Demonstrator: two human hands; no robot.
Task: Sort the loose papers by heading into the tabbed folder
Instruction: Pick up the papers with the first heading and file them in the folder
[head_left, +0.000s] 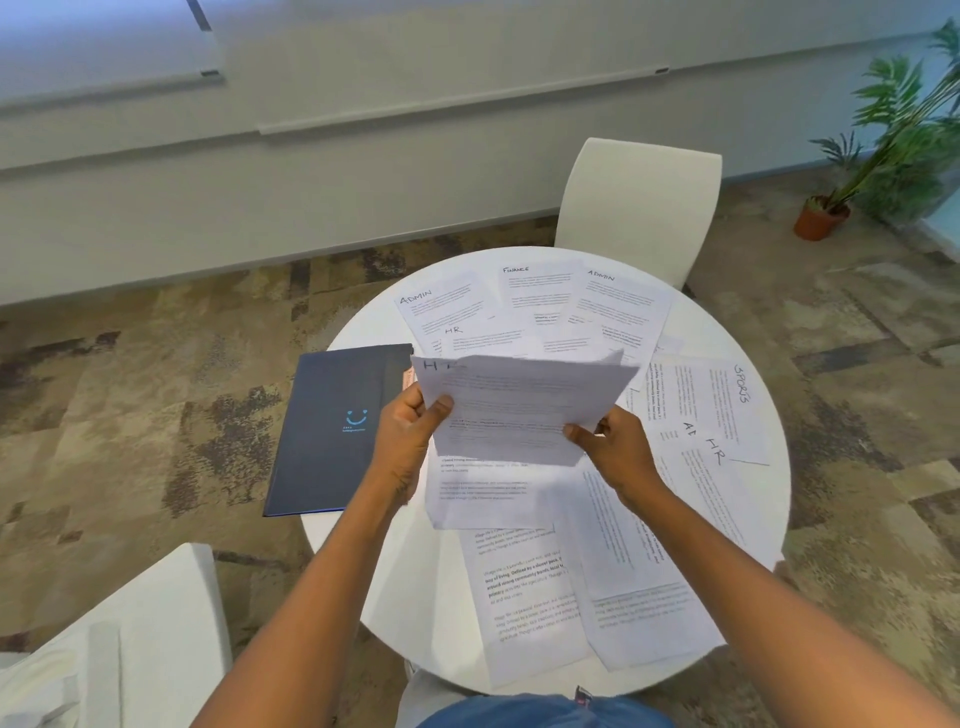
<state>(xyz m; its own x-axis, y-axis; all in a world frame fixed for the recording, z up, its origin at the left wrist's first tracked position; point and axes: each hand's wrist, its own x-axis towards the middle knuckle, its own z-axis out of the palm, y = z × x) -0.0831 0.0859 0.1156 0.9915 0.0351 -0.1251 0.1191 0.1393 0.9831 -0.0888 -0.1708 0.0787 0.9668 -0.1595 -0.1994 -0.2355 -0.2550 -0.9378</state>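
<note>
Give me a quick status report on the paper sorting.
Both hands, left and right, hold an HR sheet above the table. Folder closed, at left. Other papers loose on table. Nothing in the way.

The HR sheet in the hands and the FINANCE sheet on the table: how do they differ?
The HR sheet is lifted and bent, pinched by the left hand and right hand; the FINANCE sheet lies flat, untouched, at the table's far side. Both are white printed pages with handwritten headings.
</note>
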